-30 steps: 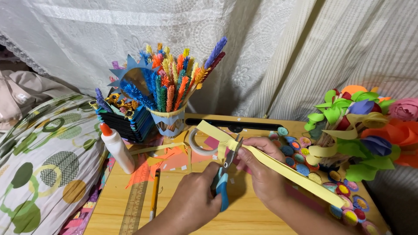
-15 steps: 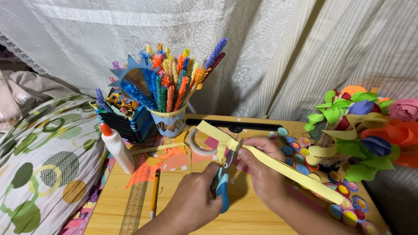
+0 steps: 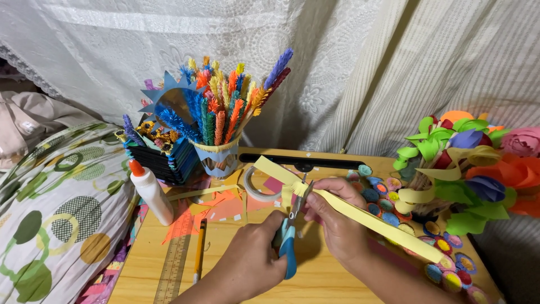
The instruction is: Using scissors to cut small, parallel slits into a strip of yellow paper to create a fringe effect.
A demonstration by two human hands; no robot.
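My left hand grips blue-handled scissors, their blades pointing up and away at a long yellow paper strip. My right hand pinches that strip just right of the blades. The strip runs from near a cup of pipe cleaners down to the lower right, and its left part is fringed with short cuts. Both hands hover over a small wooden table.
A cup of colourful pipe cleaners, a dark box, a glue bottle, a tape roll, a ruler and a pencil stand left. Paper flowers and small paper rolls crowd the right. Bedding lies left.
The scissors and both hands stay almost in place; the blades have shifted only slightly along the strip.
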